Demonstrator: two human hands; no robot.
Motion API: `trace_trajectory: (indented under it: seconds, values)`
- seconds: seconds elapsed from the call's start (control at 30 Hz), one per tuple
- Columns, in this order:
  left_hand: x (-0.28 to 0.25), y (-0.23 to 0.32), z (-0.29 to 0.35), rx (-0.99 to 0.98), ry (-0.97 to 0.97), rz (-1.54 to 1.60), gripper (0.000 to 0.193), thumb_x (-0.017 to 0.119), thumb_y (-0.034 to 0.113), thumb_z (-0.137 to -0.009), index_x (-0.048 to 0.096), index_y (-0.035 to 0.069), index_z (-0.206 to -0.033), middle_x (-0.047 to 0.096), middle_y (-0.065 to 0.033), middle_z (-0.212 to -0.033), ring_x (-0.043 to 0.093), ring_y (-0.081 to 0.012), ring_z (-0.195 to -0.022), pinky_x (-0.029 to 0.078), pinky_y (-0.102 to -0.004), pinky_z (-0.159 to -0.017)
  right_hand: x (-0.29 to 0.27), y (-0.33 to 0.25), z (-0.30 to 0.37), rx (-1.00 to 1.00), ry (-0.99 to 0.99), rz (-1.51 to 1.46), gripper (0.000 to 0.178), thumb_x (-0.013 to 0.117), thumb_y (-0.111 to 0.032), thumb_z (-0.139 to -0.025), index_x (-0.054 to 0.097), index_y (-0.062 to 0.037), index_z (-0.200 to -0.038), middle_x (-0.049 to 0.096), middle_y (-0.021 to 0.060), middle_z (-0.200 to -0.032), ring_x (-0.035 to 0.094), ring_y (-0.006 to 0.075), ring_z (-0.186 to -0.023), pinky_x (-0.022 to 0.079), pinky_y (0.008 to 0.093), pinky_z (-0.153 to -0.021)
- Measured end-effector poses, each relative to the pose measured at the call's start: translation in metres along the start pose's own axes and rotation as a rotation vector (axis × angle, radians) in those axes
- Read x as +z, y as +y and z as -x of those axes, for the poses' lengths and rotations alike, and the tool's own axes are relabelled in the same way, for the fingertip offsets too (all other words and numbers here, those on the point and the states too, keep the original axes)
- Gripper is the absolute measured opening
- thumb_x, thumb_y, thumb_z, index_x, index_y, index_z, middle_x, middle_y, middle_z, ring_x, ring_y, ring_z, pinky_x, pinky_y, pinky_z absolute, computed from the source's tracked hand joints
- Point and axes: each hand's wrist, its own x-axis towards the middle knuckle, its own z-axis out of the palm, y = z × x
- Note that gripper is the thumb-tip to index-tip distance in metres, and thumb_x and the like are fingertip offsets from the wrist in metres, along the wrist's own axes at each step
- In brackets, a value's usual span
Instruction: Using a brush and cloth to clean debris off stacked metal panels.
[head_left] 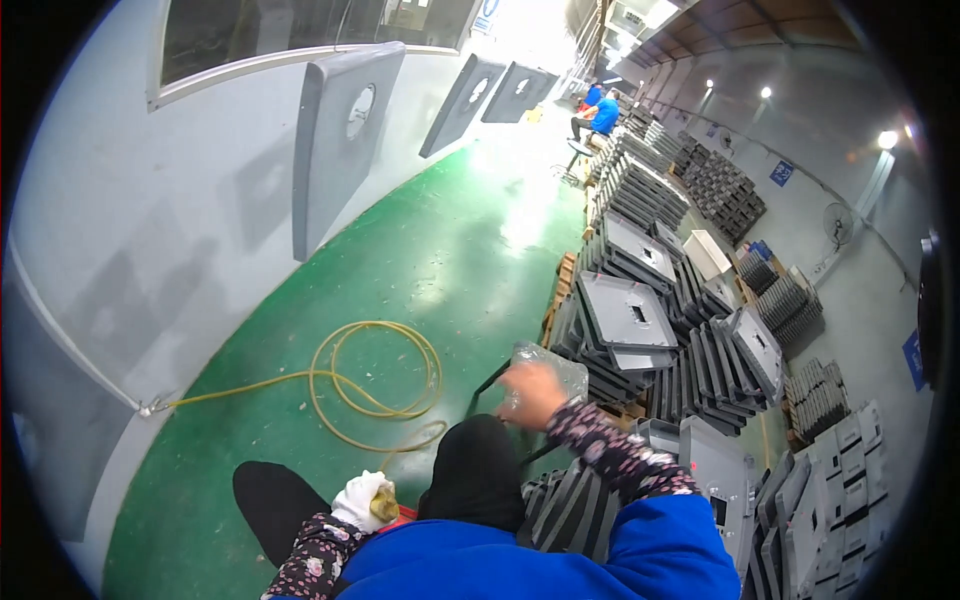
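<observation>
My left hand (pixel 366 501), in a white glove with yellow-brown fingertips, is closed low beside my lap. A red piece (pixel 402 517) shows next to it, and what the fingers hold is hidden. The yellow hose (pixel 380 410) lies coiled on the floor, and its end runs up toward this hand. Bare and blurred, my right hand (pixel 532 394) is over the near edge of a clear plastic bag (pixel 562 372) resting on a dark-legged stand beside my knee. Its fingers are too smeared to show whether they grip the plastic.
Stacked grey panels (pixel 628 312) on wooden pallets line my right side. Grey panels (pixel 345 140) hang along the left wall (pixel 200 200). The hose's far end joins a wall fitting (pixel 150 407). People in blue (pixel 603 115) sit far ahead beside the stacks, on the green floor (pixel 430 250).
</observation>
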Motion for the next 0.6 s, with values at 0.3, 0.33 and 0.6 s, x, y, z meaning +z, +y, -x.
trace_trajectory:
  seconds: [0.3, 0.33, 0.6]
  values:
    - [-0.013, 0.006, -0.017, 0.142, -0.158, -0.207, 0.024, 0.074, 0.019, -0.055, 0.062, 0.01, -0.073, 0.061, -0.0135, -0.08, 0.061, -0.0353, -0.078, 0.049, -0.0417, -0.073, -0.07, 0.198, 0.154, 1.382, -0.179, 0.337, 0.05, 0.065, -0.04, -0.075, 0.063, -0.0105, -0.115, 0.059, 0.011, -0.122, 0.053, 0.0269, -0.118, 0.036, 0.0459, -0.102]
    - [-0.012, 0.008, -0.02, 0.168, -0.17, -0.251, 0.025, 0.074, 0.02, -0.054, 0.062, 0.01, -0.074, 0.06, -0.0136, -0.08, 0.061, -0.035, -0.078, 0.049, -0.0414, -0.073, -0.067, 0.21, 0.169, 1.456, -0.196, 0.226, 0.05, 0.065, -0.041, -0.075, 0.063, -0.0098, -0.114, 0.061, 0.0129, -0.12, 0.055, 0.0275, -0.115, 0.038, 0.0455, -0.1]
    - [-0.006, 0.006, -0.027, 0.15, -0.173, -0.256, 0.027, 0.077, 0.023, -0.053, 0.062, 0.009, -0.071, 0.059, -0.0145, -0.078, 0.06, -0.0353, -0.078, 0.049, -0.0417, -0.072, -0.073, 0.234, 0.181, 1.517, -0.165, 0.216, 0.042, 0.06, -0.038, -0.077, 0.067, -0.0152, -0.111, 0.062, 0.0066, -0.121, 0.058, 0.0245, -0.114, 0.038, 0.0469, -0.097]
